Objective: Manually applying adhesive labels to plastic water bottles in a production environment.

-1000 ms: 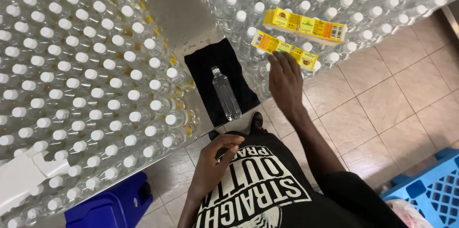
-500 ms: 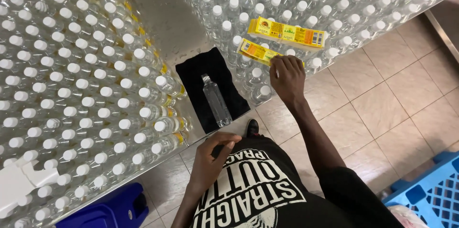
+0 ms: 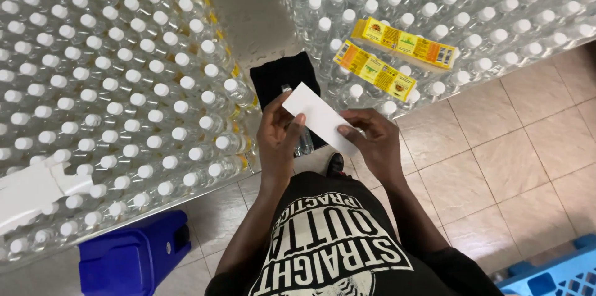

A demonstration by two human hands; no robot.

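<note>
Both hands are closed on one white strip (image 3: 320,119), held between them above the near edge of the bench (image 3: 248,16); left hand (image 3: 278,137) pinches its left end with thumb on the upper face, right hand (image 3: 372,144) grips the right end from the near side, fingers curled under; strip looks held flat and stretched so both ends stay controlled, probably so the backing can be peeled, though no peel line shows; it is a plain white rectangle, blank side up, slanted from upper left to lower right, no print visible on this face.

Directly under the strip lies a black cloth (image 3: 279,78) on the bench's bare middle lane; a clear bottle (image 3: 303,137) lies on its side on that cloth, mostly hidden by the hands and strip, so whether it has a label cannot be told; the cloth likely keeps it from rolling.

Just right of the cloth, two stacks of yellow labels (image 3: 374,71) and (image 3: 405,42) rest on top of bottle caps, within reach of the right hand; upright capped bottles (image 3: 118,78) fill the bench's left side, more upright bottles (image 3: 472,4) cover the right side up to the near right edge.

Below the bench, a blue stool (image 3: 133,259) stands at left on the tiled floor (image 3: 509,147); a blue crate (image 3: 552,274) corner shows at lower right.
</note>
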